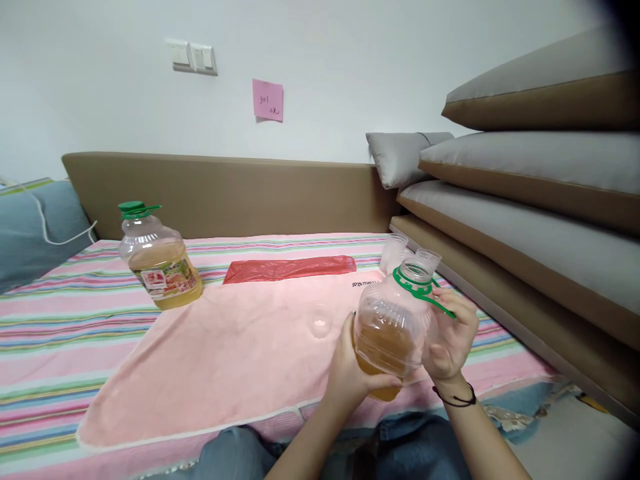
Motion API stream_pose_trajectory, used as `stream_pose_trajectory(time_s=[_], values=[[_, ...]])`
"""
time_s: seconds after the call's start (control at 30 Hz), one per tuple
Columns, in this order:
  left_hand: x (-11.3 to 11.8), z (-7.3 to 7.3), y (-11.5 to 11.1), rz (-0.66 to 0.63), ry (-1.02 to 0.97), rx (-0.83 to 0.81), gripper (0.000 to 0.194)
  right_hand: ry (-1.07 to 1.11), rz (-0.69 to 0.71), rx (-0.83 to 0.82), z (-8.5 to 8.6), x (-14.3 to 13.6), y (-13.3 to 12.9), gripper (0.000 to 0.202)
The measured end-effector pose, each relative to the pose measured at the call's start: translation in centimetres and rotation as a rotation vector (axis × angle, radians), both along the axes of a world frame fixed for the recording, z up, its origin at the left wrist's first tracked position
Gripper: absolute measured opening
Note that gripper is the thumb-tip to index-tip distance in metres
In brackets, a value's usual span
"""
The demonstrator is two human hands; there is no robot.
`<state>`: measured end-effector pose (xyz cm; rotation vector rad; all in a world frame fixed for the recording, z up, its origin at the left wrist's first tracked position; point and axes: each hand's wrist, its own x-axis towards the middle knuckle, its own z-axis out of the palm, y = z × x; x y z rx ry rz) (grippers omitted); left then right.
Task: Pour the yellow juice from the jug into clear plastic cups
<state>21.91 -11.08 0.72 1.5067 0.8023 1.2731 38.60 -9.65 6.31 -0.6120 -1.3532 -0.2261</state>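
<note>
A clear plastic jug (387, 333), part filled with amber-brown liquid, is tilted in front of me above the pink blanket. Its mouth shows no cap, and a green collar with a strap (440, 305) rings the neck. My left hand (353, 370) wraps round its lower left side. On the right, my right hand (453, 333) is closed at the jug's side and strap, its fingertips partly hidden. Just behind the jug stand clear plastic cups (394, 252). A small, clear round item (320, 325) lies on the pink blanket (240, 347) to the left.
A second jug (170, 277) with a green cap and paler liquid stands at the left. Red plastic film (290, 268) lies along the blanket's far edge. Stacked grey-brown cushions (540, 200) rise on the right, and a brown headboard (240, 197) borders the back.
</note>
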Motion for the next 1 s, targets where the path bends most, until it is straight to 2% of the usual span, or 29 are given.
stream_pose_trajectory(time_s=[0.17, 0.33, 0.6, 0.73, 0.83, 1.0], values=[[0.3, 0.9, 0.4, -0.052, -0.091, 0.007, 0.113, -0.003, 0.02, -0.001, 1.1, -0.7, 0.5, 0.04], [0.2, 1.2, 0.2, -0.116, -0.199, 0.036, 0.104, -0.077, 0.041, -0.001, 2.3, -1.4, 0.8, 0.035], [0.1, 2.0, -1.2, -0.147, -0.27, -0.078, 0.104, -0.059, 0.075, 0.004, 2.8, -1.2, 0.0, 0.03], [0.0, 2.5, -2.1, -0.352, -0.368, -0.12, 0.093, -0.182, 0.033, -0.135, 4.7, -1.6, -1.3, 0.03], [-0.3, 2.6, -2.3, -0.496, -0.43, -0.158, 0.09, -0.279, -0.005, -0.177, 6.8, -1.9, -2.6, 0.034], [-0.7, 2.3, -2.3, -0.619, -0.505, -0.295, 0.091, -0.333, 0.019, -0.181, 9.6, -1.8, -4.1, 0.042]])
